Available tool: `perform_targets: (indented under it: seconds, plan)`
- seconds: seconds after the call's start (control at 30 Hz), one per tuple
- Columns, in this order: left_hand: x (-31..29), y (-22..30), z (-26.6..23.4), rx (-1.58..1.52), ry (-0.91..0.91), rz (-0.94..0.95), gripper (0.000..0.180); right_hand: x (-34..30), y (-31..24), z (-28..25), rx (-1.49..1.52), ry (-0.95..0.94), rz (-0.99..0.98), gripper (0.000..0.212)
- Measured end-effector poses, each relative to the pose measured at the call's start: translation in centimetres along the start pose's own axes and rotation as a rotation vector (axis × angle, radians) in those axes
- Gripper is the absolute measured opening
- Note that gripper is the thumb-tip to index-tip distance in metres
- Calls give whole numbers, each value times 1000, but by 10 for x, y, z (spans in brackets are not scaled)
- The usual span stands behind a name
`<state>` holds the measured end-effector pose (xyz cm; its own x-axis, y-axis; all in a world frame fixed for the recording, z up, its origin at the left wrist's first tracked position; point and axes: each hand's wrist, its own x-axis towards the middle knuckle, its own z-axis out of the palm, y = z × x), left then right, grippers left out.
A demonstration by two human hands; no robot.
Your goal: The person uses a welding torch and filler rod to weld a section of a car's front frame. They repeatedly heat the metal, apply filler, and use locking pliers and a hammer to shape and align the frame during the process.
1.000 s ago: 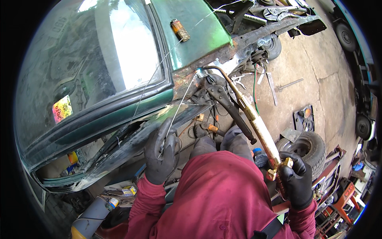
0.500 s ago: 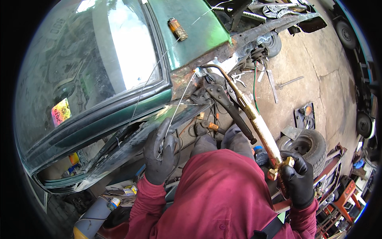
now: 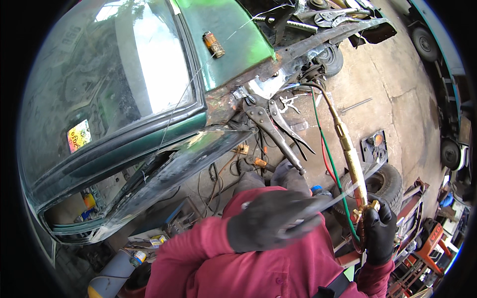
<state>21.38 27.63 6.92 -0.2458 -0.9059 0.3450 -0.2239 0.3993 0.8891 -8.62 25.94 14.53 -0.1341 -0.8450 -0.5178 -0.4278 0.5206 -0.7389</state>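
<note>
In the head view, grips a brass-coloured torch [image 3: 354, 166] with the black-gloved right hand [image 3: 380, 231], wrapping the fingers around its lower end, just below the gold valve knob [image 3: 375, 204]

Points the torch up and away from the body, with its bent neck turned left and a faint blue flame [image 3: 293, 85] at the tip, near a bright bare-metal patch [image 3: 266, 87] on the car

Holds the left hand [image 3: 271, 223], gloved alike and blurred, across the front of the red shirt [image 3: 288, 265]; keeps a thin rod [image 3: 332, 200] between its bent fingers, slanting up to the right across the torch; cannot tell, for the blur, the exact bend of the fingers or any contact between rod and torch

Faces locking pliers [image 3: 276, 130] set at the rusty edge [image 3: 221, 105] of the car, and an orange lighter [image 3: 213, 44] lying on the green panel [image 3: 236, 37]

Has a green hose [image 3: 334, 161] beside the torch, running down toward the right hand, and a wheel [image 3: 395, 186] just beyond, on the concrete floor [image 3: 382, 89]
</note>
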Motion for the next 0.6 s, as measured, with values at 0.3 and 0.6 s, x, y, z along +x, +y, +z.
perform_targets:
  seconds: [0.3,0.6]
  plan:
    - [48,12,110,32,25,153,60,-8,14,-14,51,104,52,22]
    - [50,3,133,-110,-154,124,58,-8,33,-29,102,102,68,27]
